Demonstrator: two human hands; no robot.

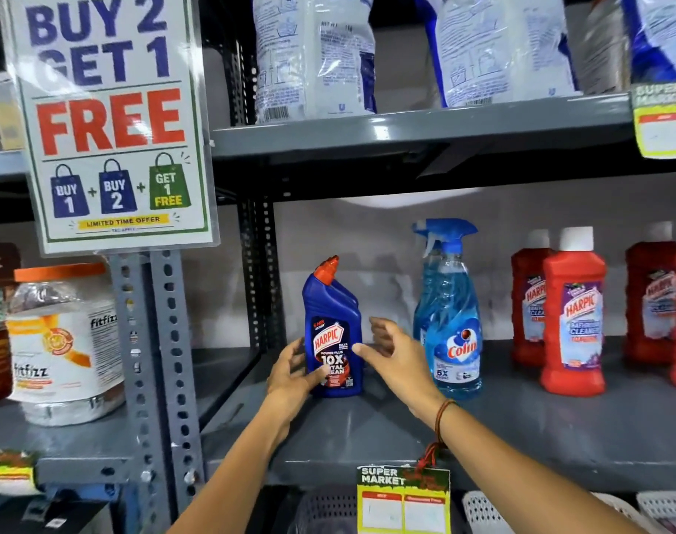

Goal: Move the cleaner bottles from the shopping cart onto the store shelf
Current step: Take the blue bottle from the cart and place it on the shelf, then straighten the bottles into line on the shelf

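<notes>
Standing upright on grey metal shelf [521, 429]: angle-necked blue plastic bottle [332, 333].

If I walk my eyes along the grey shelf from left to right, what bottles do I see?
Dark blue Harpic bottle with a red cap → light blue Colin spray bottle → red Harpic bathroom cleaner bottles with white caps.
</notes>
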